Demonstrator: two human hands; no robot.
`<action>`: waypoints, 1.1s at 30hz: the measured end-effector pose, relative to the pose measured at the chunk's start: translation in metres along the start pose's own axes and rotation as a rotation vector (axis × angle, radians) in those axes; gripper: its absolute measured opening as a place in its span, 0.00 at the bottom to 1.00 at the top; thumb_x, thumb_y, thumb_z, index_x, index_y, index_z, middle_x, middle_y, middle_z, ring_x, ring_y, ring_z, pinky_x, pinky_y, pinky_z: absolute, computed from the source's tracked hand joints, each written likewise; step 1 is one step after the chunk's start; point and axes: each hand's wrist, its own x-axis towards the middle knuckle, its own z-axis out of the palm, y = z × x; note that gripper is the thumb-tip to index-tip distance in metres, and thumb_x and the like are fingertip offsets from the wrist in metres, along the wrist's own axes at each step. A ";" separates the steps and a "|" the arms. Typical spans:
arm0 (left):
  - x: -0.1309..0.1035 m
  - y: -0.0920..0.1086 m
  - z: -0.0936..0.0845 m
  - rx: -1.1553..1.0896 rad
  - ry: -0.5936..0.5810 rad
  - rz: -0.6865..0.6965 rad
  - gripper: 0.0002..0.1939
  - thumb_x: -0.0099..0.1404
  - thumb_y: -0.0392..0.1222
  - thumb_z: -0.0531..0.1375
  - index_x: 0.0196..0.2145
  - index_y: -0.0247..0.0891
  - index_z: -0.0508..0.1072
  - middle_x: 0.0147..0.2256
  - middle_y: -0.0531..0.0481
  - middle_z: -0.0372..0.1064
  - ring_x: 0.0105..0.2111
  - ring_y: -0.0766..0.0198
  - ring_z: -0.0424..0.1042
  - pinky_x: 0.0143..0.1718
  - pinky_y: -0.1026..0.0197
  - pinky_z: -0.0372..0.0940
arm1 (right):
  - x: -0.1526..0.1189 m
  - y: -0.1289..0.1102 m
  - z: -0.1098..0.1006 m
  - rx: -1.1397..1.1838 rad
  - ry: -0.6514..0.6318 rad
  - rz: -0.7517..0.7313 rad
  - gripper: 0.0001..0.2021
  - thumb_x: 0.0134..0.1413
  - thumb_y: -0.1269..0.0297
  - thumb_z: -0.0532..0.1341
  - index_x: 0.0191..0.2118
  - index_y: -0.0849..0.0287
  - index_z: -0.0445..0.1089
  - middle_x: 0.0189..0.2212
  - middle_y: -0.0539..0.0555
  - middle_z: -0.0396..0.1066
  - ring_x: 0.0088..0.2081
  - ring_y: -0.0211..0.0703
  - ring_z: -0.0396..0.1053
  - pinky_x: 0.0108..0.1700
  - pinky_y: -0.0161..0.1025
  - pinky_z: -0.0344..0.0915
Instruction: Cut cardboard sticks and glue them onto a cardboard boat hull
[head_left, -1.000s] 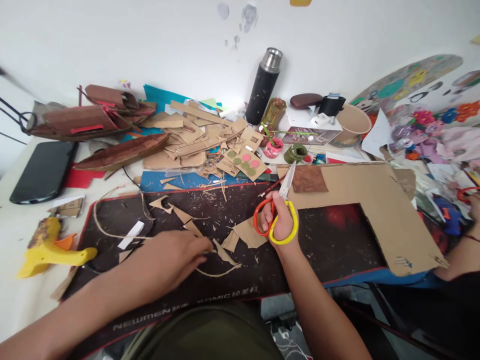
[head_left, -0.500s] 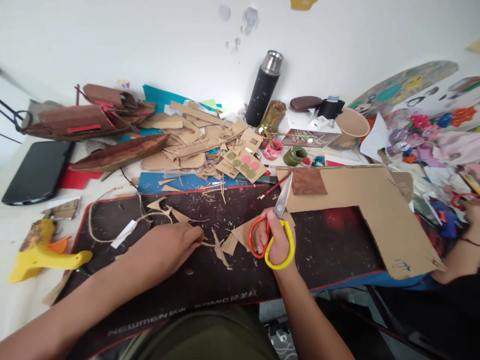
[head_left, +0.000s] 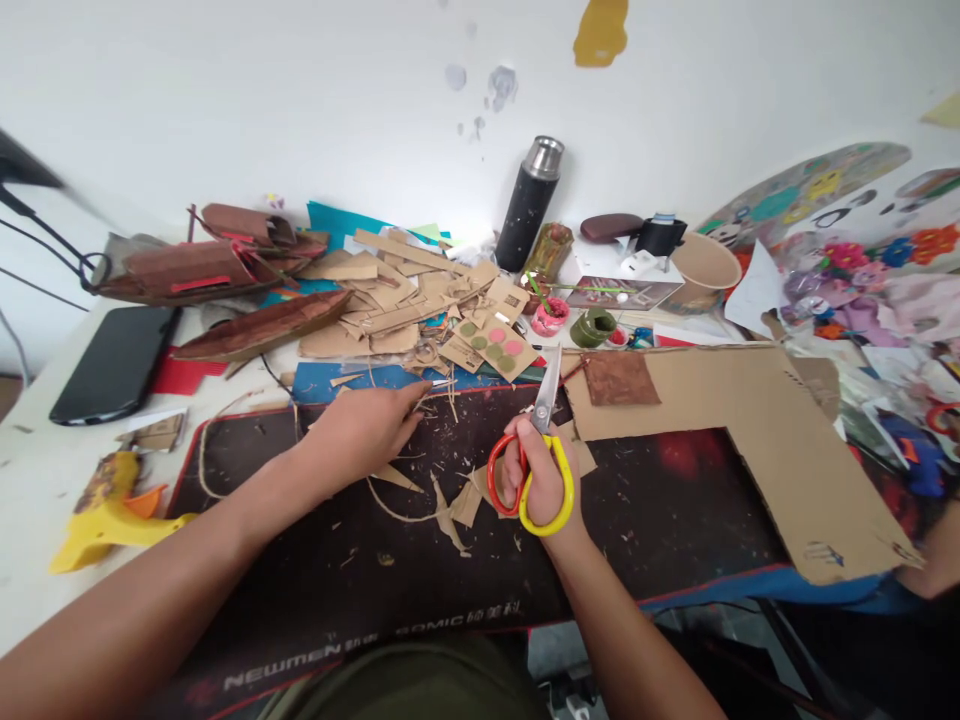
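My right hand (head_left: 541,475) is wrapped round scissors (head_left: 555,500) with one red and one yellow handle, blades pointing up and away. My left hand (head_left: 367,425) reaches over the upper edge of the dark mat (head_left: 300,590), fingers apart, near small cardboard scraps and the blue sheet (head_left: 322,385); nothing shows held in it. A loop of twine (head_left: 397,515) lies below it beside torn cardboard bits (head_left: 450,520). Right of the scissors, a brown painted square (head_left: 621,378) rests on a large L-shaped cardboard sheet (head_left: 787,450).
A scrap pile (head_left: 390,300), brown cardboard boats (head_left: 262,325), a black thermos (head_left: 529,205) and paint pots (head_left: 592,327) line the back. A phone (head_left: 116,365) and yellow glue gun (head_left: 112,515) lie left. Another person's hand (head_left: 941,550) is at the right edge.
My left hand has let go of the twine and moved up toward the back edge of the mat, its fingers now apart. The scissors stay in my right hand. The view has shifted slightly.
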 end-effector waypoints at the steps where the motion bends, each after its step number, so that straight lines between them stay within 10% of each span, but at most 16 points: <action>1: 0.001 0.001 0.001 0.006 -0.017 0.008 0.28 0.80 0.44 0.51 0.73 0.40 0.67 0.44 0.37 0.86 0.44 0.39 0.85 0.42 0.49 0.74 | 0.002 0.000 0.001 -0.007 0.012 -0.006 0.22 0.62 0.40 0.69 0.37 0.57 0.70 0.12 0.39 0.59 0.09 0.34 0.57 0.12 0.29 0.55; 12: -0.017 -0.001 0.015 -0.203 0.082 0.099 0.27 0.77 0.46 0.51 0.70 0.45 0.71 0.53 0.40 0.84 0.49 0.45 0.84 0.49 0.52 0.75 | -0.006 0.010 0.000 -0.038 -0.048 -0.030 0.18 0.69 0.45 0.65 0.39 0.56 0.70 0.12 0.40 0.60 0.11 0.34 0.56 0.15 0.30 0.58; 21: -0.034 -0.035 0.008 -0.652 0.218 -0.036 0.22 0.73 0.56 0.58 0.56 0.44 0.80 0.37 0.49 0.85 0.36 0.51 0.82 0.39 0.56 0.72 | -0.007 0.009 0.001 -0.071 -0.042 -0.002 0.21 0.67 0.41 0.66 0.38 0.56 0.70 0.12 0.40 0.59 0.12 0.34 0.56 0.15 0.30 0.57; 24: -0.048 -0.029 0.009 -0.651 0.174 0.064 0.17 0.75 0.55 0.57 0.43 0.45 0.82 0.41 0.48 0.85 0.38 0.53 0.82 0.41 0.57 0.72 | -0.007 0.010 0.001 -0.088 -0.048 -0.010 0.21 0.67 0.41 0.65 0.38 0.56 0.70 0.12 0.41 0.60 0.11 0.34 0.56 0.14 0.31 0.57; 33: -0.063 0.023 0.027 -0.261 -0.188 0.233 0.09 0.77 0.40 0.58 0.46 0.42 0.79 0.41 0.43 0.83 0.42 0.46 0.83 0.41 0.52 0.72 | -0.007 0.009 0.002 -0.137 -0.032 -0.026 0.21 0.67 0.41 0.65 0.39 0.56 0.70 0.13 0.40 0.60 0.12 0.34 0.57 0.15 0.30 0.56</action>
